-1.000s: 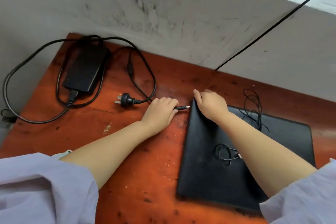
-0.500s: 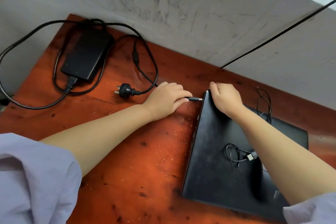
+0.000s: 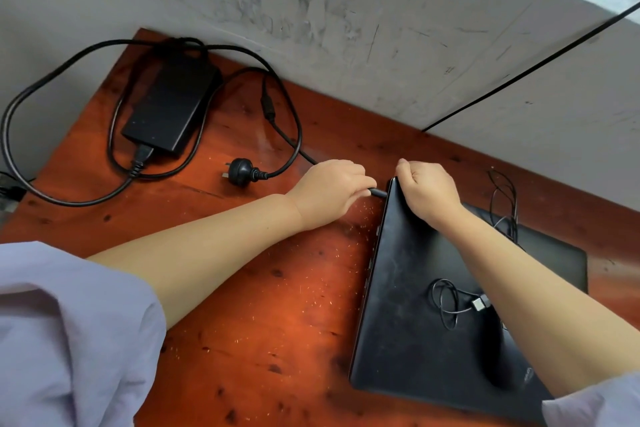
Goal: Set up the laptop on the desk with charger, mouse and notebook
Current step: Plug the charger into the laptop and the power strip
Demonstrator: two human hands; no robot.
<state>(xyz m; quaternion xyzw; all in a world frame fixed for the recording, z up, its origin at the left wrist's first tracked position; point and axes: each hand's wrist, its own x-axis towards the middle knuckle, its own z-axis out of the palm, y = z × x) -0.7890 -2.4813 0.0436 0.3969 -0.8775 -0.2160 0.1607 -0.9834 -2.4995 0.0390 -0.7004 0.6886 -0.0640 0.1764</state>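
Head view: left hand (image 3: 329, 192) pinches charger plug (image 3: 378, 192) at closed laptop (image 3: 433, 305), far-left corner; right hand (image 3: 427, 189) grips that corner. Step: connecting charger. Next: push plug home.

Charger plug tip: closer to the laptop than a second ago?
Yes. The plug tip in the left hand has closed rightward onto the laptop edge, gap gone.

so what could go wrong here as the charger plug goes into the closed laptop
The left hand pushes the charger plug at the laptop edge by feel; a skewed entry could bend the tip. The right hand holds only the corner, so the laptop might slide. The wall plug lies unplugged, so nothing would charge yet.
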